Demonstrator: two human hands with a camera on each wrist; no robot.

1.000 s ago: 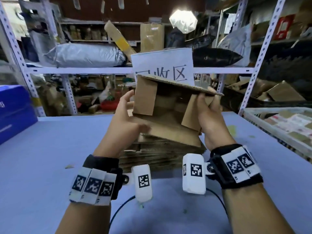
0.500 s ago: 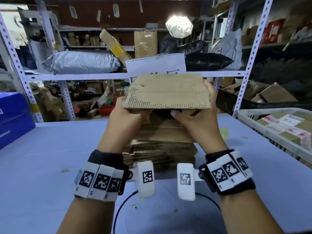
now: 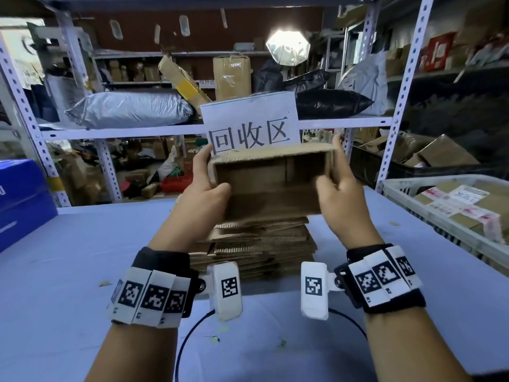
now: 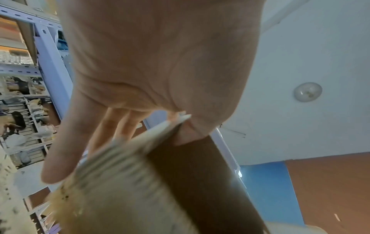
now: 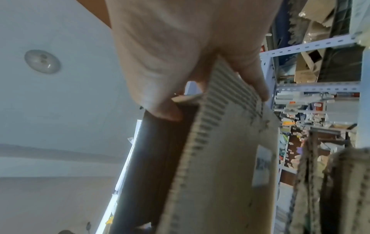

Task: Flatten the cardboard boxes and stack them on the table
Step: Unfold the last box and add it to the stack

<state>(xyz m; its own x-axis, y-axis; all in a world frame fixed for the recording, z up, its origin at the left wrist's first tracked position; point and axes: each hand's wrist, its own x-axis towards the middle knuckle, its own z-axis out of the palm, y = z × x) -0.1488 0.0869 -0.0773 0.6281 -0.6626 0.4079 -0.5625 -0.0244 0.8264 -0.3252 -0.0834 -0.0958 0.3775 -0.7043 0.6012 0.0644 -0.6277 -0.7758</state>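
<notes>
From the head view, a box (image 3: 271, 183) is held up open, not yet flattened, above a stack (image 3: 259, 244) of flattened ones on the worktop (image 3: 68, 244); much appears done (more boxes wait in a crate (image 3: 451, 208) at right).

In the left wrist view, the left hand (image 4: 152, 63) is clamped on the box's edge, thumb inside.

In the right wrist view, the right hand (image 5: 190, 47) is pinched over the other wall likewise.

A brown corrugated cardboard box (image 3: 271, 183) is standing open, its hollow facing the camera. It is hovering just above the stack of flattened boxes (image 3: 259, 244), which is lying on the surface (image 3: 68, 257).
</notes>
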